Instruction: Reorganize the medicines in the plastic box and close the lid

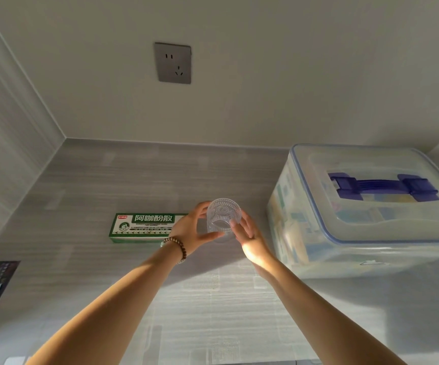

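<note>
Left hand (189, 233) and right hand (250, 239) grip a clear glass (221, 216) near the translucent, lidded plastic box (288, 222).

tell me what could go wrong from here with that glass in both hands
1. The glass is held by the fingertips of the left hand and right hand; it could slip and break on the counter.
2. The green medicine carton lies just behind the left hand and may get knocked.
3. The plastic box already has its lid on, so the carton could be left out.
</note>
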